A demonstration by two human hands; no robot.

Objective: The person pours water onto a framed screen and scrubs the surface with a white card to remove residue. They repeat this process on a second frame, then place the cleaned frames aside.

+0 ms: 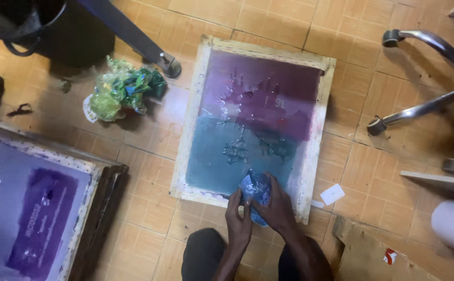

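Note:
A wooden-framed printing screen (193,130) lies flat on the tiled floor, its mesh purple at the far half and teal at the near half, with wet puddles on it. Over its near edge both hands hold a clear blue-tinted plastic bottle (254,188), tilted toward the mesh. My left hand (238,221) grips the bottle's lower left side. My right hand (276,208) wraps it from the right. My dark-clothed knees show at the bottom of the view.
A second framed screen (99,208) with purple mesh lies at the lower left. A crumpled green plastic bag (120,91), a black bucket (8,21), chrome chair legs with casters (419,109), a small white card (332,194) and a cardboard piece (372,255) surround the work spot.

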